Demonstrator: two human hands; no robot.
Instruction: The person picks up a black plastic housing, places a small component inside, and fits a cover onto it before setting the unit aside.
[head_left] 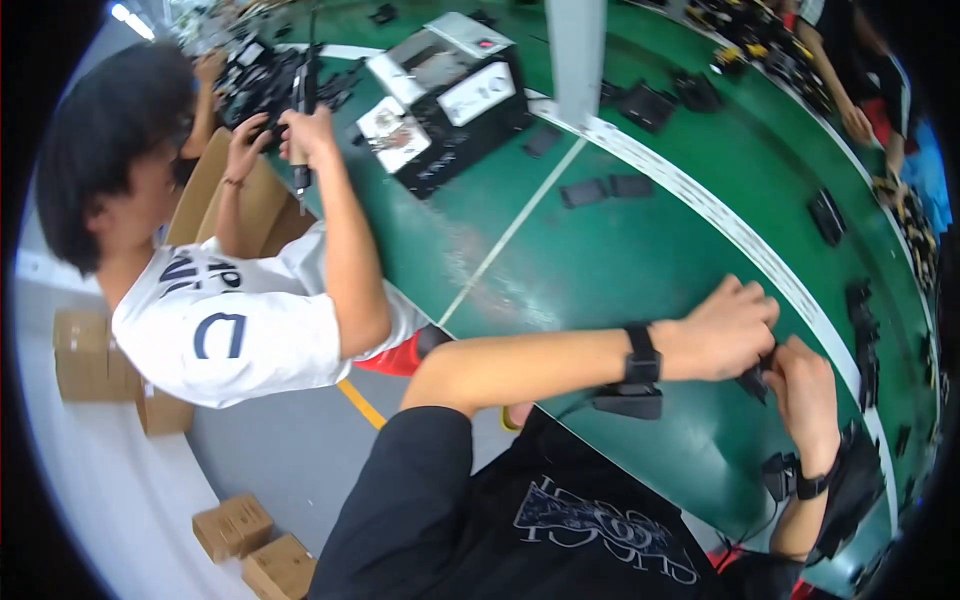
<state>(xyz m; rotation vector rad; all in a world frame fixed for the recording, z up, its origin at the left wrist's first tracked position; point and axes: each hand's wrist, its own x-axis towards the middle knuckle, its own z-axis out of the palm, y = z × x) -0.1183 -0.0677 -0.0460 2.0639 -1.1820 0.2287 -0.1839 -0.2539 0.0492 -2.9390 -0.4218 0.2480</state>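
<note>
Over the right part of the green table, both my hands come together on a small black part (756, 380), mostly covered by fingers; its exact kind I cannot make out. My left hand (725, 330) reaches across from the left, palm down, its fingers curled at the part's upper end. From the other side, my right hand (806, 392) pinches it between thumb and fingers. Each wrist wears a black strap (641, 354) with a small black box; the one under my left wrist is a dark box (628, 403).
On the left, a co-worker in a white shirt grips an electric screwdriver (302, 150) near a pile of black parts (262, 85). A black-and-white box (455, 100) stands by a grey post (576, 65). Black pieces (606, 189) lie on the green table (500, 270). Cartons (233, 526) sit on the floor.
</note>
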